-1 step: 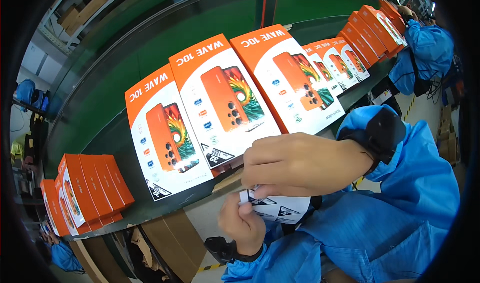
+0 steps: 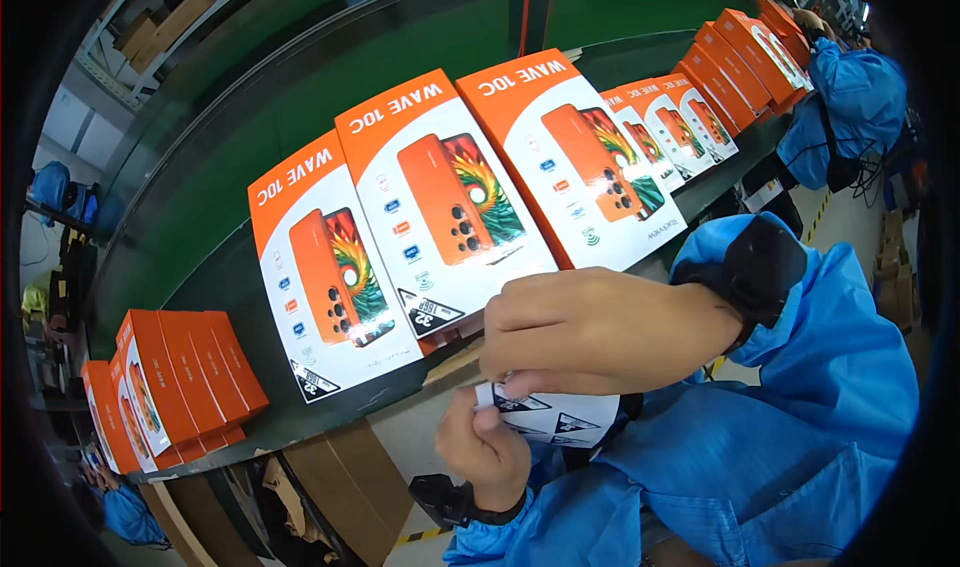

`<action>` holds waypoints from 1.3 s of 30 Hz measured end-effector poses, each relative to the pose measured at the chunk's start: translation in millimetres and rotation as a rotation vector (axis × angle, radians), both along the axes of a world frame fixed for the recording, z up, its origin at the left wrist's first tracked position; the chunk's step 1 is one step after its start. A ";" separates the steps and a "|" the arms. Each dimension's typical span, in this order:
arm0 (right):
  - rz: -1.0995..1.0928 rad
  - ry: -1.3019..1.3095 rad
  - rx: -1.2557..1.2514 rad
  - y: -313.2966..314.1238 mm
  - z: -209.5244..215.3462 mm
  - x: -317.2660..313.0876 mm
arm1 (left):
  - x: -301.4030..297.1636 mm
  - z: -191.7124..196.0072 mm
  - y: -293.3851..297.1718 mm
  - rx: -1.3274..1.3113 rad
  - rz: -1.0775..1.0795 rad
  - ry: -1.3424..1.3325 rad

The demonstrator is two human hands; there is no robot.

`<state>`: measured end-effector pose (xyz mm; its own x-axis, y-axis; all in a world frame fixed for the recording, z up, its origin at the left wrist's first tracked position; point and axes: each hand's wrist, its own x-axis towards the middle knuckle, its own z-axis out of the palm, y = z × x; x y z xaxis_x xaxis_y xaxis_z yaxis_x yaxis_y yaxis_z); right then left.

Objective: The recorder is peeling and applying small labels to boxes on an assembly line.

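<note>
Left hand and right hand drift barely left; left fingers pinch triangle-label sheet, right grip hidden, can't tell; best kept taut, uncreased.

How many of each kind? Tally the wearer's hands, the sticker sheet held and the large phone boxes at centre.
Left hand and right hand: 2
Sticker sheet: 1
Left phone box, middle phone box, right phone box: 3
Total: 6

Your blue long-sleeved smock, fine-lined fabric with stitched seams, loose creased sleeves, your bare right hand, black block-shaped unit on your right wrist, your bare left hand, black angular unit on a black wrist strap
</note>
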<state>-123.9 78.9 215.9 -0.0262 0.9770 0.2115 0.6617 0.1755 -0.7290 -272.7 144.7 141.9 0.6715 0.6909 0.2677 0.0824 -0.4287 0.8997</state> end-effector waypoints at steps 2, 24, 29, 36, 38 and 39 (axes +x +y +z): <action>-0.022 0.026 0.023 -2.8 -2.0 -4.8 | 7.9 5.4 -5.8 -0.008 0.108 -0.008; -0.093 0.242 -0.215 -32.7 -3.8 79.9 | 83.0 -9.8 -64.4 0.652 -0.338 -0.125; -0.076 0.200 -0.195 -30.8 -7.3 80.2 | 85.4 -14.8 -65.8 0.646 -0.285 -0.123; -0.057 0.205 -0.184 -30.1 -8.3 77.2 | 82.6 -13.1 -66.6 0.627 -0.281 -0.104; -0.061 0.193 -0.175 -30.0 -8.3 76.4 | 83.2 -14.8 -66.1 0.664 -0.244 -0.135; -0.061 0.194 -0.175 -29.6 -8.0 75.9 | 82.6 -14.7 -65.8 0.663 -0.245 -0.135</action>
<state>-48.1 49.3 207.8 0.0584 0.9977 0.0343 0.5120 -0.0004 -0.8590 -190.1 78.8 127.2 0.7180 0.1881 0.6701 -0.1792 -0.8804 0.4391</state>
